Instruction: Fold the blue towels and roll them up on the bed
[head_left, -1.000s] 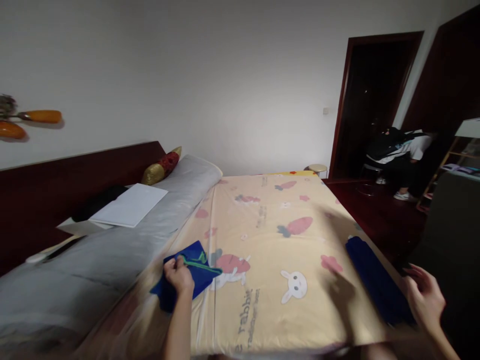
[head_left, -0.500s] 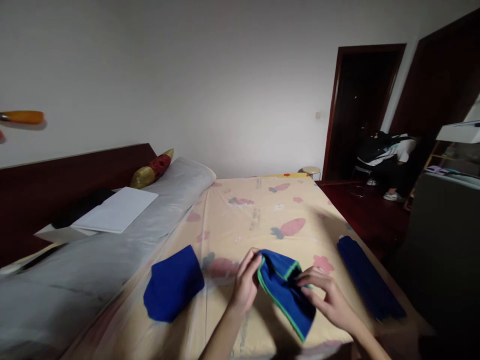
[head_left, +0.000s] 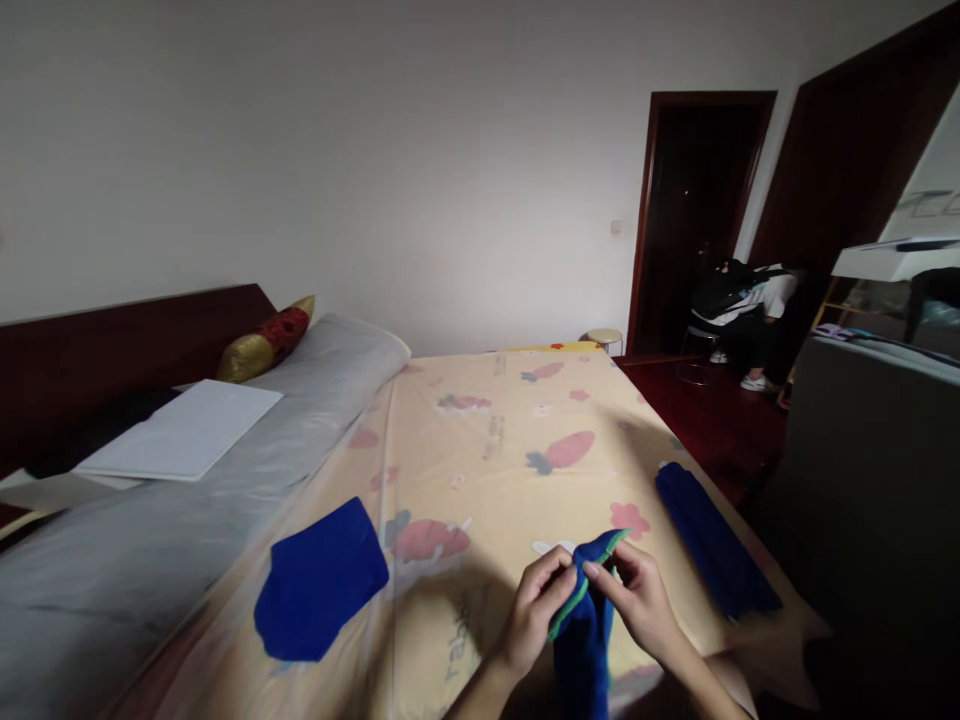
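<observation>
Between my hands hangs a blue cloth piece with green edging (head_left: 581,650). My left hand (head_left: 536,605) pinches its green-trimmed edge, thumb against fingers. Close beside it, my right hand (head_left: 634,595) grips the same edge, and a corner of the cloth sticks up between the two. The lower part drops down out of the picture. To the left, a flat blue cloth piece (head_left: 322,580) lies on the patterned bed sheet (head_left: 502,500), untouched. A long blue folded bundle (head_left: 712,540) rests near the right edge of the bed.
A grey cover (head_left: 225,510) runs along the bed's left side, bearing a white flat board (head_left: 184,430) and a red-gold cushion (head_left: 270,340). A dark cabinet (head_left: 862,480) stands at right. Farther back are a round stool (head_left: 604,336) and a seated, bent-over person (head_left: 742,300).
My hands have come together and moved right. The cloth, spread out between them before, is now bunched at its edge and hangs down. The view has turned slightly right.
</observation>
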